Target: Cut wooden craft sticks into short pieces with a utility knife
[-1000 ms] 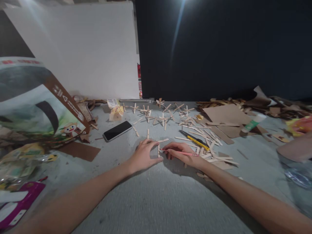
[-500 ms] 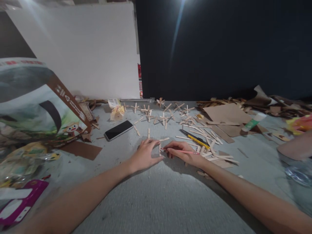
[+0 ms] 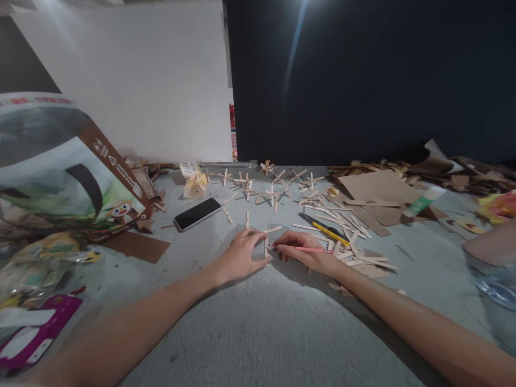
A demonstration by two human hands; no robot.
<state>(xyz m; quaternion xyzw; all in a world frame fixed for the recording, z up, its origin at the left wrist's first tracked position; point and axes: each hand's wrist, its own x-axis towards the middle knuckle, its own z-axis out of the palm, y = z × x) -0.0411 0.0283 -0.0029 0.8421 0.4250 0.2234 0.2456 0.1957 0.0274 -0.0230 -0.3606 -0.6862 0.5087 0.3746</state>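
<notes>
Holding a pink pencil in the right hand, tip near a wooden craft stick lying on the desk. Spanning that stick with the left hand, thumb by the near end, fingers by the far; whether pinched, hard to tell.

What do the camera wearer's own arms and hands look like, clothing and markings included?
The left hand and right hand are ungloved, with no ring, watch or bracelet visible. Both forearms are bare, with no clear sleeve; finer marks are too small to tell.
</notes>
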